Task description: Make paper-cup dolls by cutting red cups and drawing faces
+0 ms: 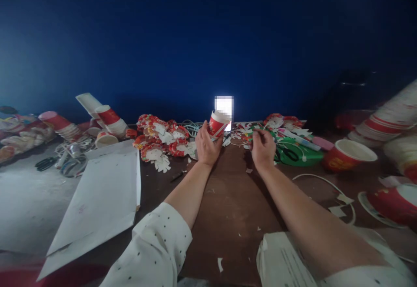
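In my left hand [207, 147] is a red and white paper cup [217, 125], tilted, with my fingers wrapped round its side. The cup's rim looks cut or uneven at the top left. Off to its right, my right hand [263, 148] is raised over the table with its fingertips pinched together. Whatever may be between those fingertips is too small to make out. A green tray [298, 155] lies just right of my right hand, with black-handled scissors [288, 153] by it.
Cut red and white paper pieces [159, 137] are heaped on the left. A white board [100, 191] lies nearer me. Stacked cups [384, 117] and a single red cup [350, 154] stand at right. Paper scraps dot the brown table [228, 208]; a bright screen [224, 104] glows behind.
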`<state>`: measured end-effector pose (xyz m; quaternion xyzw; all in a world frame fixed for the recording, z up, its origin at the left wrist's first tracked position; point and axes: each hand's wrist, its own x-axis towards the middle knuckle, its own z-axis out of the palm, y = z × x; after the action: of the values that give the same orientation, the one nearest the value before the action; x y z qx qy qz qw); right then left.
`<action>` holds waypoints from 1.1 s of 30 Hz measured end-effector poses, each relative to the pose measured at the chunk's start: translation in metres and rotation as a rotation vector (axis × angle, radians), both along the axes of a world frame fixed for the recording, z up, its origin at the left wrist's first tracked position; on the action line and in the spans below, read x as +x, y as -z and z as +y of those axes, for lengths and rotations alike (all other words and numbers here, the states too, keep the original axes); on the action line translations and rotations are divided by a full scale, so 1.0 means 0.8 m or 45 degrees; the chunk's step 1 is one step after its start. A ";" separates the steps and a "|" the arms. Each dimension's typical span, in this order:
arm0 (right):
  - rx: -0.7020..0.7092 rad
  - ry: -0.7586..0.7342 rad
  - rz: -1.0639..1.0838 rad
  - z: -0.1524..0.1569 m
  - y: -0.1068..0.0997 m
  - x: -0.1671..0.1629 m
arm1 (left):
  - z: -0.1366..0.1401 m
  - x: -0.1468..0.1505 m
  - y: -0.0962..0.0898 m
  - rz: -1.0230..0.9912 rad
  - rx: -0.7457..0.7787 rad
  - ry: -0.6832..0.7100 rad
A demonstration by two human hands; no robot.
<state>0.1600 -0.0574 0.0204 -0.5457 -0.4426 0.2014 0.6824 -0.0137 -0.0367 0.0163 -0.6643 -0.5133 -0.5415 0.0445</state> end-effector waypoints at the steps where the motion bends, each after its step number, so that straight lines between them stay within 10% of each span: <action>1: -0.003 0.033 0.091 0.005 0.000 0.005 | 0.001 -0.001 0.001 -0.016 0.033 0.040; 7: -0.048 0.187 0.292 0.023 0.002 0.028 | 0.007 -0.004 0.007 -0.052 0.030 0.131; 16: 0.301 -0.142 -0.769 -0.020 -0.001 -0.012 | 0.009 0.000 0.016 0.102 -0.003 0.316; 22: 0.178 -0.236 -0.911 -0.030 -0.003 -0.028 | -0.001 -0.001 0.006 0.164 -0.093 0.299; 28: 0.057 -0.193 -0.509 -0.015 0.003 -0.023 | 0.005 0.005 0.013 -0.174 -0.162 0.387; 33: -0.135 -0.385 0.033 -0.007 0.002 -0.022 | 0.009 0.014 0.012 -0.912 -0.755 0.865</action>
<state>0.1421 -0.0633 0.0191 -0.5056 -0.4997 0.3317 0.6203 -0.0024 -0.0296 0.0067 -0.5513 -0.3842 -0.5494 -0.4966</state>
